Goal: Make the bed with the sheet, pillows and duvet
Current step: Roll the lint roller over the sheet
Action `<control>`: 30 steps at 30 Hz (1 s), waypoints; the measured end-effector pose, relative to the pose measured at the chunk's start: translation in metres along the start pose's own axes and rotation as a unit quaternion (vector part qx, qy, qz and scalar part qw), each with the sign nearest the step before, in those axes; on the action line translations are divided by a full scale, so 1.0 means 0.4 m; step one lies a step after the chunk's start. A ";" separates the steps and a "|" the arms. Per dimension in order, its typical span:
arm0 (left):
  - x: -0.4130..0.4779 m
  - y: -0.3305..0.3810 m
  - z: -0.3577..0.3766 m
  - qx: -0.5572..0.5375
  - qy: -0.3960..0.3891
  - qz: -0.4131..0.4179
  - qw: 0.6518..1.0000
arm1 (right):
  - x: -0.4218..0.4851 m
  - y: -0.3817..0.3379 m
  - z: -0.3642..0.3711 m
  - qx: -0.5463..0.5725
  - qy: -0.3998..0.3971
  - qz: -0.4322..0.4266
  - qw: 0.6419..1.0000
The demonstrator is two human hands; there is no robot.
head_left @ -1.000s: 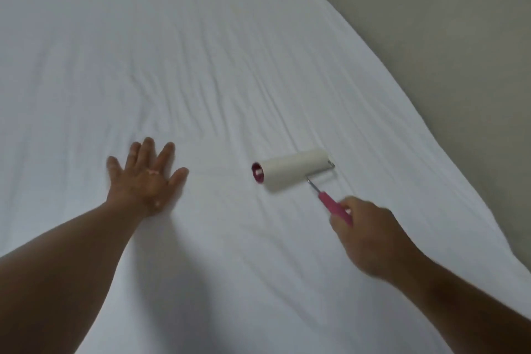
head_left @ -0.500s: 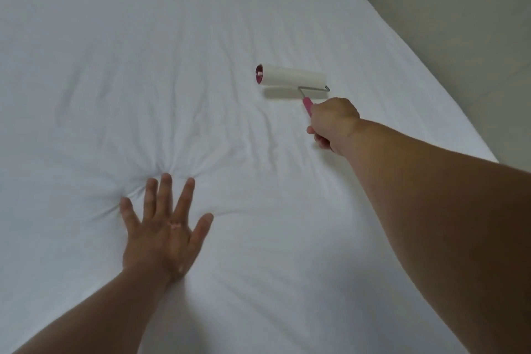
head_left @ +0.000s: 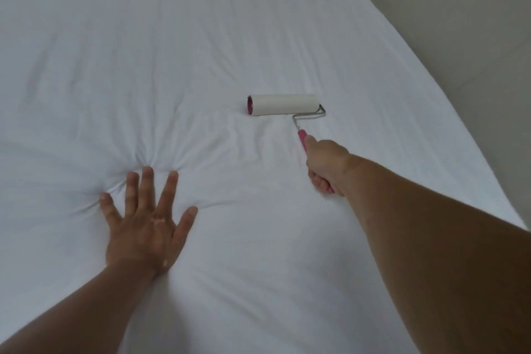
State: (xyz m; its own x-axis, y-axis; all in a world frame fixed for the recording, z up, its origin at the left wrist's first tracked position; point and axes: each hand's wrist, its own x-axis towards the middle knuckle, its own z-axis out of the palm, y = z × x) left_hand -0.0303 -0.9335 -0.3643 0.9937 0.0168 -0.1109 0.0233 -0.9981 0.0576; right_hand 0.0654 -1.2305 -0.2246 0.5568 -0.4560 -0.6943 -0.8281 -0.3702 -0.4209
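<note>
Head view looks down on the white sheet, which already covers the bed out to its right edge and far right corner. No pillows or duvet are in sight. The left hand lies flat on the sheet toward the near edge, with its fingers straight and spread wide. Its palm bears down hard enough that a fan of creases radiates from the fingertips. The right hand is curled round the pink handle of a lint roller. The roller's white drum rests on the sheet beyond that hand, between the bed's middle and its right edge, well apart from the left hand.

The step in hand looks like cleaning the sheet before pillows and duvet go on.

- **Drum grabbing the cloth:** If the drum is tacky, a stroke with too much weight on it could lift the sheet and drag it along. That would bunch it into new folds or pull it off a corner of the mattress.
- **Creases pressed in:** The left palm is anchoring the fabric, but it is also making the creases. Rolling across that fan while the hand presses would flatten the wrinkles in rather than smooth them out.
- **Lifting the palm too soon:** This would leave nothing to resist the roller's pull.
- **Running off the edge:** A long stroke toward the right edge could carry the drum off the mattress and down the side.
- **Leaning reach:** The stretched right arm suggests a leaning reach. If the weight shifts onto the left hand, the dent would deepen and the sheet would slide.
</note>
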 end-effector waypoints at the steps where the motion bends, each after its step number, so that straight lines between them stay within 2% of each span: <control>1: 0.000 0.003 -0.003 0.001 -0.002 -0.003 1.000 | -0.012 0.035 -0.008 -0.003 0.007 0.002 1.000; 7: -0.005 0.004 -0.031 0.008 -0.022 -0.003 1.000 | -0.094 0.257 -0.042 -0.024 0.017 0.032 0.999; 9: -0.009 0.001 -0.045 0.002 -0.027 0.000 1.000 | -0.131 0.333 -0.046 -0.061 0.024 0.013 0.998; 12: -0.020 0.004 -0.067 0.014 -0.050 0.004 0.999 | -0.204 0.441 -0.062 -0.162 0.007 -0.072 0.984; 14: -0.048 0.010 -0.079 0.019 -0.063 0.007 0.998 | -0.251 0.510 -0.070 -0.173 -0.018 -0.095 0.980; 23: -0.322 0.082 -0.075 0.017 -0.049 0.076 0.996 | -0.476 0.856 -0.114 -0.175 -0.018 -0.080 0.981; 30: -0.431 0.111 -0.072 0.016 -0.039 0.102 0.994 | -0.610 1.103 -0.114 -0.191 0.002 -0.050 0.980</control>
State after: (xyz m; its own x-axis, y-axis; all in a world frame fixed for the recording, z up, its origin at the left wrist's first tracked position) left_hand -0.1975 -0.9788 -0.3140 0.9659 -0.1890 -0.1769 -0.1818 -0.9817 0.0561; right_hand -0.4329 -1.3193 -0.2144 0.6347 -0.4054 -0.6578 -0.6855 -0.6884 -0.2371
